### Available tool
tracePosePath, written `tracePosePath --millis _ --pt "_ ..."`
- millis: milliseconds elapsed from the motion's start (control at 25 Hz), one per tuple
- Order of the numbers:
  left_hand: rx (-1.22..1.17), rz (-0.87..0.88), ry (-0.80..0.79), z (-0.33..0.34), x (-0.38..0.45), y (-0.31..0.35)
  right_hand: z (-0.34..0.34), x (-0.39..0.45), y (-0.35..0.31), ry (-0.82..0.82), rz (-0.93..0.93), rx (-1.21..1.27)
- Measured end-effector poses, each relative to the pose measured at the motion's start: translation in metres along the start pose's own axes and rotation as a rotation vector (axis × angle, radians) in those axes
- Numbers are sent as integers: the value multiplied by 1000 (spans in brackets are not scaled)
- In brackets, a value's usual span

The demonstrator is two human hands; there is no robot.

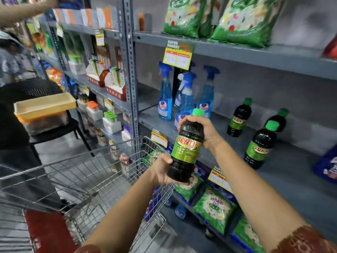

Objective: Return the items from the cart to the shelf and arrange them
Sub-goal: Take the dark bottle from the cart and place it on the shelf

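I hold a dark bottle (186,148) with a green cap and a green "Sunny" label between the cart and the shelf, tilted slightly. My left hand (164,170) cups its base from below. My right hand (206,132) grips its shoulder just under the cap. The wire cart (87,172) stands at lower left, its basket looking bare apart from a red panel near me. On the grey middle shelf (291,172) three matching dark bottles (259,147) stand to the right, and several blue spray bottles (165,99) stand at the back left.
Green detergent bags (215,207) lie on the lower shelf, larger ones (248,21) on the top shelf. A blue packet (328,167) sits at the far right. Another person (12,114) stands at left near a chair holding a yellow tray (43,105).
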State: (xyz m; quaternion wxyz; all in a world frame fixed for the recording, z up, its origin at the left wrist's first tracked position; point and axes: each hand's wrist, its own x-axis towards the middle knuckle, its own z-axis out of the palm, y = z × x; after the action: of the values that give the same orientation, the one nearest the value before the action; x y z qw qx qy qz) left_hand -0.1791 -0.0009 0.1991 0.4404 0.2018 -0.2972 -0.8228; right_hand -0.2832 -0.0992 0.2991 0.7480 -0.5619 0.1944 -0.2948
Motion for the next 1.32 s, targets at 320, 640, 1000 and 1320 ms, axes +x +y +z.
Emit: tracePosePath --millis 320,640,1000,1320 --pt "600 12 289 11 96 25 -79 8 -28 346 -105 -206" --pt "919 224 590 -23 189 28 -145 31 -34 591 -77 -404" --pt "1031 238 707 -43 230 14 -166 41 -32 691 -30 -529" --pt "1117 240 768 -40 209 6 -152 25 -27 708 -151 -595"
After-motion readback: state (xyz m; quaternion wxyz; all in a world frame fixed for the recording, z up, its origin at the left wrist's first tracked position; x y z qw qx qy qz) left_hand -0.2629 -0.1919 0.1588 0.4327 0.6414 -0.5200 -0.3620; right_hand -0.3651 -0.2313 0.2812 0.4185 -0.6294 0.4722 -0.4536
